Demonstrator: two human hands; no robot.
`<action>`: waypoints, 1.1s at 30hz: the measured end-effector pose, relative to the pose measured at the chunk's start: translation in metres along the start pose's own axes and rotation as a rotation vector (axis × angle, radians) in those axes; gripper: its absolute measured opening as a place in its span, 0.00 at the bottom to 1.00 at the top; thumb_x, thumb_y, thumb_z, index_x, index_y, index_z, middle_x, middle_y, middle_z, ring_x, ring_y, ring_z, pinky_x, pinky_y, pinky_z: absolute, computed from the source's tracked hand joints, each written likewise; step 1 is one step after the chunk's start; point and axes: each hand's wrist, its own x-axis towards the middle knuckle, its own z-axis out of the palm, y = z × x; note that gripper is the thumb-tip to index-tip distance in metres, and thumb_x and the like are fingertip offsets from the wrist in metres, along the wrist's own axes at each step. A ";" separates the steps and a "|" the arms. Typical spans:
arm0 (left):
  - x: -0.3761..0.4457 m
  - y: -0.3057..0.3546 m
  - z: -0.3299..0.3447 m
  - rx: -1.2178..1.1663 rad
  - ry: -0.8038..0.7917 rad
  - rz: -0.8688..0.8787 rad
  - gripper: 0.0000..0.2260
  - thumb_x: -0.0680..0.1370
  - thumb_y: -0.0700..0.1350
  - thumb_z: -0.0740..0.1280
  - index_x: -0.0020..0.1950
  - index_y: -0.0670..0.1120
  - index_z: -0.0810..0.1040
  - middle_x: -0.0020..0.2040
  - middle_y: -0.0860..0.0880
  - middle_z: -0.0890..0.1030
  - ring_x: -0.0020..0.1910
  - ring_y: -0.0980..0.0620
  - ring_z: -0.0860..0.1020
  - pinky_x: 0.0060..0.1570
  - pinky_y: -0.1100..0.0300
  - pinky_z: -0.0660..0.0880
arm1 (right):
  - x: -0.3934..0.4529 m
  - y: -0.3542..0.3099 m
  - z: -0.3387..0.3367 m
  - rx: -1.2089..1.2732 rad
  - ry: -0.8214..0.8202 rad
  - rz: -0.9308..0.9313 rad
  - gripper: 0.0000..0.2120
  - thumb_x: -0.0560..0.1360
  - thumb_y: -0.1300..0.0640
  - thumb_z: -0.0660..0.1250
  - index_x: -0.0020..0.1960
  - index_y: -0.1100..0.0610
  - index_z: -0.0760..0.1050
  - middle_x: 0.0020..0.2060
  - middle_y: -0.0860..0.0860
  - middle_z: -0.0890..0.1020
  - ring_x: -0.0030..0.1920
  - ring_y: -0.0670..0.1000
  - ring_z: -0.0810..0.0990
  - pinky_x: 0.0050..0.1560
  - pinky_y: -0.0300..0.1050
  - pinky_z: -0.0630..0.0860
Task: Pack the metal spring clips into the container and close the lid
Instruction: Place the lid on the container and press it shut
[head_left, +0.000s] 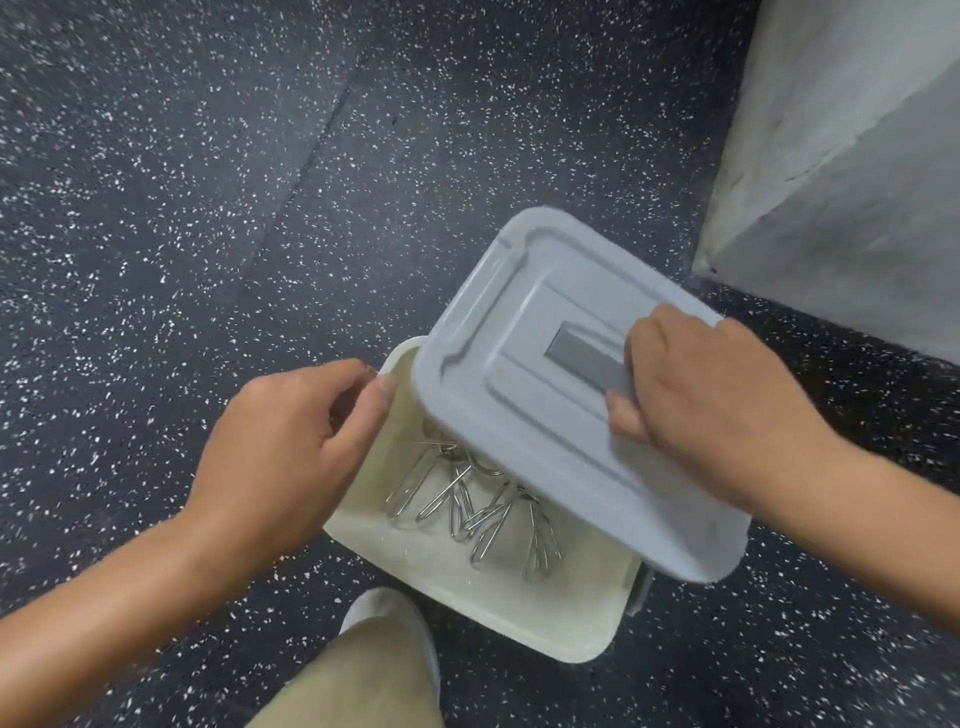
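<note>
A trouser knee (363, 675) sits below the container (467, 597); right hand (717, 405) fingers clamp the lid (519, 312), skewed up-right of it; left hand (291, 447) pinches the rim.

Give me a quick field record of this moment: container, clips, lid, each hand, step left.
container: cream tub on speckled floor, open
clips: metal clips lying inside the tub
lid: grey lid tilted over the tub's far right part, not seated
left hand: left hand pinching the tub's left rim
right hand: right hand gripping the lid by its handle
step left: align the lid and press it shut
</note>
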 end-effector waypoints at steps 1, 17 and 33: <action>0.001 -0.001 0.000 -0.002 0.011 -0.008 0.20 0.81 0.57 0.60 0.34 0.47 0.75 0.23 0.50 0.73 0.26 0.50 0.73 0.29 0.55 0.69 | -0.005 -0.011 0.003 0.014 -0.015 0.010 0.17 0.65 0.53 0.74 0.40 0.65 0.73 0.33 0.63 0.74 0.30 0.60 0.73 0.33 0.50 0.59; 0.002 -0.027 0.010 0.126 -0.158 -0.109 0.16 0.78 0.58 0.64 0.62 0.53 0.71 0.58 0.53 0.70 0.54 0.50 0.73 0.48 0.52 0.70 | -0.022 -0.127 0.033 0.133 -0.040 0.047 0.03 0.66 0.59 0.61 0.39 0.58 0.71 0.33 0.55 0.72 0.32 0.54 0.69 0.35 0.49 0.57; 0.010 -0.034 0.024 0.186 -0.336 -0.240 0.14 0.78 0.60 0.65 0.50 0.50 0.71 0.44 0.50 0.80 0.39 0.48 0.77 0.34 0.52 0.69 | -0.096 -0.065 0.055 1.312 -0.255 1.224 0.44 0.72 0.36 0.69 0.78 0.54 0.53 0.74 0.53 0.66 0.70 0.54 0.68 0.69 0.57 0.66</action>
